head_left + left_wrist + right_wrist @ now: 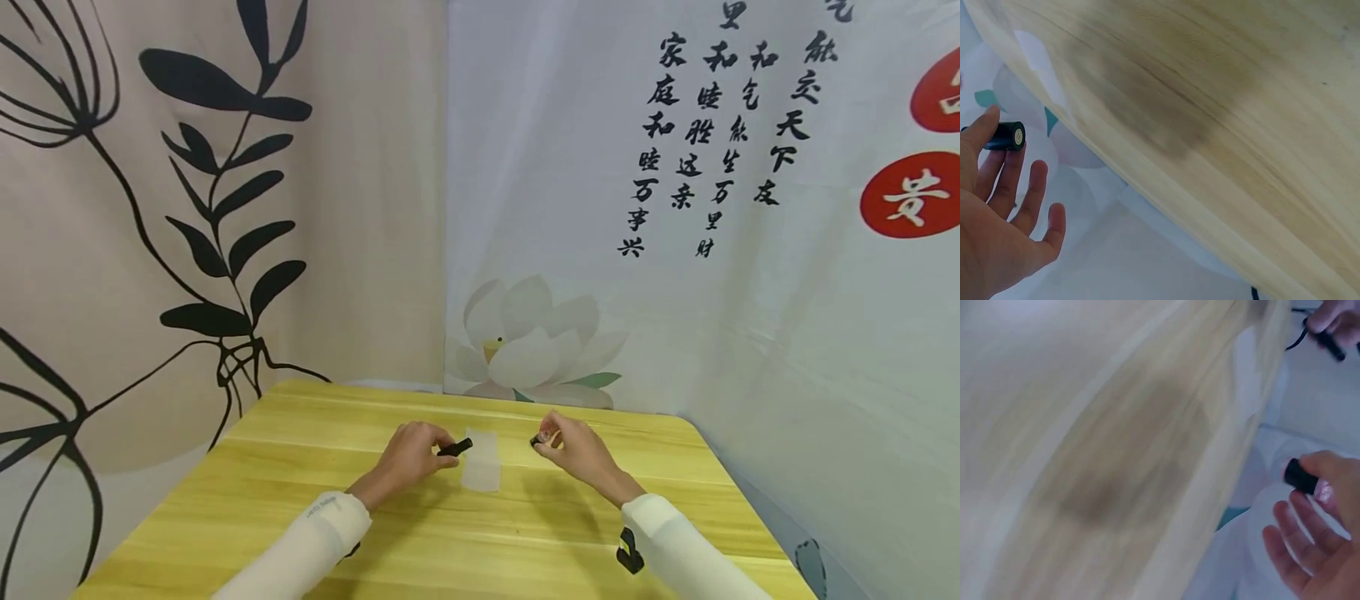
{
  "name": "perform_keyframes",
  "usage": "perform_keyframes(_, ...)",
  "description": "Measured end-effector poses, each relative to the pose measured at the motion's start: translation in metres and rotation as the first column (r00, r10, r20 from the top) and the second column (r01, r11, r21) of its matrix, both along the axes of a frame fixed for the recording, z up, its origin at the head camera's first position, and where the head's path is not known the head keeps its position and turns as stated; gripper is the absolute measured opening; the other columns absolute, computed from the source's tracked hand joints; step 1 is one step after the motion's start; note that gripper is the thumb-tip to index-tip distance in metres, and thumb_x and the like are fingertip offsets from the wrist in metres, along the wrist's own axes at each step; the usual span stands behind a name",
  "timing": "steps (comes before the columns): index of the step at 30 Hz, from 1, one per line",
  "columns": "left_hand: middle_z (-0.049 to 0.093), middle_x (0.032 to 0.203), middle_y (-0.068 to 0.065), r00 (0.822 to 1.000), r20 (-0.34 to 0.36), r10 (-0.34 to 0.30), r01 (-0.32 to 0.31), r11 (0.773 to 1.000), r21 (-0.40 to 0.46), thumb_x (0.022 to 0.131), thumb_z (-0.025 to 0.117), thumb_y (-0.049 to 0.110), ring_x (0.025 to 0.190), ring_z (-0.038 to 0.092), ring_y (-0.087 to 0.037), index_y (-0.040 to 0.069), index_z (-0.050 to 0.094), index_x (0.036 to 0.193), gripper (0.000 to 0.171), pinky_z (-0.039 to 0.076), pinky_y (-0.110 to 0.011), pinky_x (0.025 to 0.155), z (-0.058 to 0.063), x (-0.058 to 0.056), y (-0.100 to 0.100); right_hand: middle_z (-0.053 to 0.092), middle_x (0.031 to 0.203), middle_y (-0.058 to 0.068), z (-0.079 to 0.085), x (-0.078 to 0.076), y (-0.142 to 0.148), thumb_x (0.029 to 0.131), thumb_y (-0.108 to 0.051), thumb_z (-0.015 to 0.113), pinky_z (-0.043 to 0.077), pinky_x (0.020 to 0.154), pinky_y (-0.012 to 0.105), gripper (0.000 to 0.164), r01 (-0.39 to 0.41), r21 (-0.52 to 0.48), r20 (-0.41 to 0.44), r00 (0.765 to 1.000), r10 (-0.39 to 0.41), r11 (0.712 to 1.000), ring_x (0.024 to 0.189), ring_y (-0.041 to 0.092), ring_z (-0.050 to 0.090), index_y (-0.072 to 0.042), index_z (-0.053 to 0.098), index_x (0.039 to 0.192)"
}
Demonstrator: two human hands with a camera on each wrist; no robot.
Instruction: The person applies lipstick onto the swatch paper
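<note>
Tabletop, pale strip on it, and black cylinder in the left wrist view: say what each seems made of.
Tabletop: likely wood or wood-effect laminate, fairly smooth; streaky grain shows.
Pale strip: perhaps paper or plastic film, finish unclear; it looks thin and flat.
Black cylinder: possibly plastic or metal, slightly glossy; its side catches faint highlights.

The right hand (pixel 1336 565) partly hides its pink-and-black cylinder (pixel 1305 479).

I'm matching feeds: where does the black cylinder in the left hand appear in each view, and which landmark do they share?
Head: black cylinder below centre in the left hand, tip at the left edge of the white strip.
Left wrist: black cylinder at the left edge, near mid-height, pale end rightward.
Right wrist: black cylinder at upper right.
Shared landmark: the white strip on the tabletop.
</note>
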State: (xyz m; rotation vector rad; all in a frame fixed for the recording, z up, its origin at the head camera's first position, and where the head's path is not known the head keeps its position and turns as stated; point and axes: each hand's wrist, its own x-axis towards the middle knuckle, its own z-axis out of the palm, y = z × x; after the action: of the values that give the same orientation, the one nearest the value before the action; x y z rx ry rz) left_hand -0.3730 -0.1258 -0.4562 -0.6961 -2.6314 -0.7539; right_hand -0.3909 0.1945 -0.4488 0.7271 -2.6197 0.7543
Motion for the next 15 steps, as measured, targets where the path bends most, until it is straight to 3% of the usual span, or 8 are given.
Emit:
perform_keyframes(5, 0.076, 0.086, 0.006, 1.000, 0.019, 0.010, -0.010, 0.999, 0.039, 0.085, 0.088, 0.022, 0.074, 0.063, -0.010, 0.016, 0.082, 0.095, 0.013, 0.045, -0.037, 0.073, -0.003, 0.001, -0.006, 0.070, 0.089, -0.003, -0.019, -0.004, 0.027, 0.091, -0.014, 0.082, 0.049, 0.062, 0.031, 0.018, 0.107, 0.091, 0.053, 0.992, -0.112, 0.990, 0.074, 0.009, 0.064, -0.016, 0.066, 0.098)
perform_keyframes(11, 0.078, 0.093, 0.000, 0.999, 0.044, -0.011, 0.008, 0.997, 0.075, 0.088, 0.085, 0.023, 0.086, 0.071, -0.021, 0.012, 0.082, 0.100, 0.016, 0.053, -0.044, 0.079, -0.008, 0.005, -0.009, 0.068, 0.085, -0.007, -0.045, -0.003, 0.049, 0.091, -0.012, 0.081, 0.047, 0.062, 0.031, 0.015, 0.130, 0.115, 0.117, 0.983, -0.143, 0.985, 0.074, 0.009, 0.064, -0.015, 0.067, 0.096)
perform_keyframes(15, 0.079, 0.099, -0.003, 0.998, 0.063, -0.006, -0.002, 0.993, 0.115, 0.090, 0.083, 0.025, 0.093, 0.073, -0.027, 0.011, 0.082, 0.106, 0.021, 0.056, -0.048, 0.082, -0.007, 0.004, -0.008, 0.069, 0.089, -0.005, -0.047, -0.002, 0.049, 0.093, -0.016, 0.080, 0.048, 0.064, 0.033, 0.015, 0.158, 0.124, 0.140, 0.975, -0.175, 0.980, 0.077, 0.010, 0.064, -0.015, 0.067, 0.102)
